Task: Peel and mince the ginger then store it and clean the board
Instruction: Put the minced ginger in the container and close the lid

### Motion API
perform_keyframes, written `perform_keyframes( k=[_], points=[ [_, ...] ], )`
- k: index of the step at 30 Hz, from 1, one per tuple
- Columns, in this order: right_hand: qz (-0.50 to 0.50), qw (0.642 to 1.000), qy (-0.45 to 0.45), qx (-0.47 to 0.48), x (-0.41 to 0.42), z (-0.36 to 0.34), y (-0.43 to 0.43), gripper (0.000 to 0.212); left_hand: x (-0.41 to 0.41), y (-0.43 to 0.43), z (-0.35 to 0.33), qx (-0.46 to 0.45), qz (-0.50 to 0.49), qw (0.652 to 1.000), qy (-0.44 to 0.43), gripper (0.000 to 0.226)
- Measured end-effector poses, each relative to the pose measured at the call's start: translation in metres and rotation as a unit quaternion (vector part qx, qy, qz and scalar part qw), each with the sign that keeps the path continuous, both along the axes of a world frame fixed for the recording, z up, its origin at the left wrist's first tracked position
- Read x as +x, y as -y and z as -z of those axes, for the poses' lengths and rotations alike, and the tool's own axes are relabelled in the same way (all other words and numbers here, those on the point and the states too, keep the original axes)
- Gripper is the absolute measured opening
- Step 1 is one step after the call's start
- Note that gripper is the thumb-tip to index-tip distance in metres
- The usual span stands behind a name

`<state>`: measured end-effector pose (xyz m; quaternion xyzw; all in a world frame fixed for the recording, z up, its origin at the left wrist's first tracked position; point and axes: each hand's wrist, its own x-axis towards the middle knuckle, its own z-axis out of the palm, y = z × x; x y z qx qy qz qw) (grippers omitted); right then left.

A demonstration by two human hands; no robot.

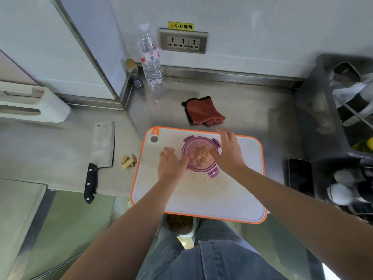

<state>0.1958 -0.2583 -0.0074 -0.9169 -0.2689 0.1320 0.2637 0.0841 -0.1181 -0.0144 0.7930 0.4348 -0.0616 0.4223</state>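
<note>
Left hand fingers blurred, cannot tell grip; right hand fingers spread, pressing purple container lid. Unlatched clip risks spilling ginger.

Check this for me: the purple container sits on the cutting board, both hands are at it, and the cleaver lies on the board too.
Wrong on the cleaver: in the head view it lies on the counter, left of the cutting board, not on it. The purple container does sit on the board, left hand and right hand at it.

Motion-blurred left hand; container contents indistinct under the tinted lid.
</note>
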Motion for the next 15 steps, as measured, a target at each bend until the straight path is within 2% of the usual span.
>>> perform_keyframes(
  k=[1,2,4,5,8,15],
  points=[
    [-0.052,0.996,0.064,-0.023,0.0,-0.002,0.001,0.062,0.0,0.0,-0.003,0.099,0.058,0.993,0.005,0.056],
    [-0.108,0.986,0.113,-0.054,-0.002,-0.003,0.002,0.063,0.0,0.0,-0.006,0.188,0.136,0.972,0.022,0.06],
    [-0.196,0.955,0.177,-0.138,-0.007,0.001,0.006,0.062,0.0,0.001,-0.004,0.293,0.287,0.911,0.051,0.06],
    [-0.218,0.941,0.191,-0.173,-0.011,0.005,0.008,0.062,0.0,0.001,0.001,0.316,0.333,0.887,0.048,0.06],
    [-0.234,0.925,0.188,-0.232,-0.022,0.017,0.014,0.063,-0.004,0.003,0.015,0.332,0.385,0.861,0.003,0.061],
    [-0.238,0.918,0.17,-0.268,-0.02,0.018,0.011,0.062,-0.003,0.004,0.018,0.342,0.411,0.844,-0.041,0.06]
  ],
)
